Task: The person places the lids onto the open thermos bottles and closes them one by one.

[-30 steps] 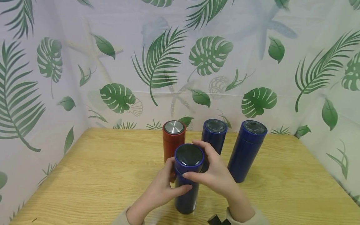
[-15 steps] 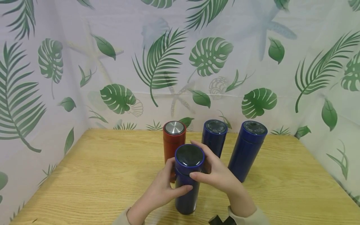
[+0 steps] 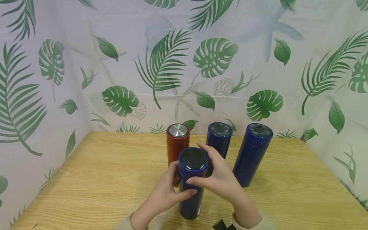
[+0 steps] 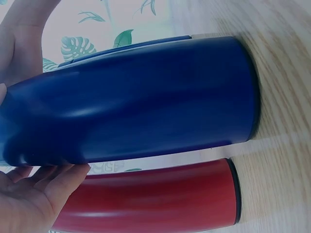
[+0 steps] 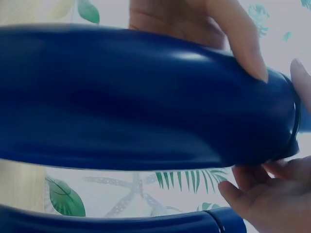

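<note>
A blue thermos flask [image 3: 191, 199] with a glossy black-topped lid [image 3: 194, 158] stands upright on the wooden table in front of me. My left hand [image 3: 165, 191] grips its body from the left, thumb across the front. From the right, my right hand [image 3: 219, 177] holds it at the lid, with the thumb by the seam. In the right wrist view, the right fingers [image 5: 262, 187] curl under the flask's top end beside the dark seam ring. The left wrist view shows the blue body [image 4: 146, 97] down to its base.
A red thermos flask [image 3: 175, 147] with a silver lid stands just behind, to the left. Two more blue flasks stand behind to the right, a middle flask [image 3: 217, 142] and a right-hand flask [image 3: 251, 156]. A leaf-printed cloth [image 3: 178, 64] backs the table [image 3: 100, 179].
The right hand shifted slightly to the right around the flask's top, then came back left, its thumb again at the front. The left hand and the flasks stayed in place.
</note>
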Tool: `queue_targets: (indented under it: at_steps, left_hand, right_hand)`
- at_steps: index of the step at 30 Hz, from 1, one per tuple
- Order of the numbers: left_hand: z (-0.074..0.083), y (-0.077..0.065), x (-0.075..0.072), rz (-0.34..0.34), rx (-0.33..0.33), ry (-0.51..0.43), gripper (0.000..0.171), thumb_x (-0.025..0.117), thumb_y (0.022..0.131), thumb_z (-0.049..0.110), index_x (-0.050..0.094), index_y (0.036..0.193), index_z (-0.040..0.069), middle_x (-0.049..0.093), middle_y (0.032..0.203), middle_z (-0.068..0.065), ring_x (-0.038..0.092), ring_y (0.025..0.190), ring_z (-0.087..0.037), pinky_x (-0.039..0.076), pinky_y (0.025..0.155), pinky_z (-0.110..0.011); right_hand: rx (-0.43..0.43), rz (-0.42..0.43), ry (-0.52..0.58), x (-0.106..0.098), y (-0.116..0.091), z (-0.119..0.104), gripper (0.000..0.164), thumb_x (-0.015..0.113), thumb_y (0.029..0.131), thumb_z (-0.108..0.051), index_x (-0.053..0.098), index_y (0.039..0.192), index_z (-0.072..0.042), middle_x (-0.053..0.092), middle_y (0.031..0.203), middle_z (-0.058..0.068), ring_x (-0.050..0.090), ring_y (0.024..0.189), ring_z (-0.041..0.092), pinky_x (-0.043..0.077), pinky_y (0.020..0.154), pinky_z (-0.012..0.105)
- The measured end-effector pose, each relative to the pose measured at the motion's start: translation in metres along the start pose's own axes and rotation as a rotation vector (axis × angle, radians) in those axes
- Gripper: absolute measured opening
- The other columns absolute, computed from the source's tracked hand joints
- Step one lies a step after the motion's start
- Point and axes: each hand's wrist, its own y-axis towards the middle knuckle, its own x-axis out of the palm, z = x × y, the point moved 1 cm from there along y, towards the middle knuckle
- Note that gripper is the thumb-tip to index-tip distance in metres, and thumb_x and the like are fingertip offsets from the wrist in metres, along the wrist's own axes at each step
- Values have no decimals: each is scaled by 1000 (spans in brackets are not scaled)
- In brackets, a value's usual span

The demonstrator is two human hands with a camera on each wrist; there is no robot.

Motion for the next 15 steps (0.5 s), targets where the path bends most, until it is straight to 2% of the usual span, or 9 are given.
queue_targets:
  at_steps: [2,5,7,11,13,15]
  left_hand:
    - [1,0,0,2,8,2,66,72,73,10,33,125,4,52,111,-7,52,95,-18,48,73,-29]
    - [2,0,0,4,12,11,64,72,74,14,34,124,5,53,109,-7,53,94,-18,48,73,-28]
    - [3,0,0,6,4,15,64,72,74,17,35,124,6,53,109,-7,53,96,-18,47,75,-29]
    - [3,-1,0,7,-17,41,64,71,75,22,34,125,8,53,110,-6,53,95,-17,47,74,-30]
    - [2,-1,0,6,-16,46,64,71,75,22,34,125,8,52,110,-6,53,95,-17,47,73,-30]
    - [2,-1,0,7,-10,42,64,71,75,22,34,125,8,53,110,-6,53,95,-17,47,73,-30]
  right_hand:
    - [3,36,-91,2,0,-2,89,83,58,-21,36,131,-4,47,114,11,48,103,26,38,86,47]
    - [-11,23,-113,2,0,-1,87,82,60,-23,35,131,-4,45,114,12,46,104,26,38,87,47]
    - [-22,-21,-53,0,-1,0,83,79,66,-19,32,132,-2,43,120,15,46,106,29,37,87,50]
    - [-54,-144,142,-6,-1,4,76,68,78,-11,20,136,3,36,129,24,40,114,38,32,91,50]
    - [-69,-190,217,-8,-1,5,75,64,81,-8,16,137,5,35,129,27,37,116,40,32,93,46]
    - [-85,-210,247,-9,-1,6,73,62,82,-6,15,137,5,36,127,29,35,117,42,31,95,40]
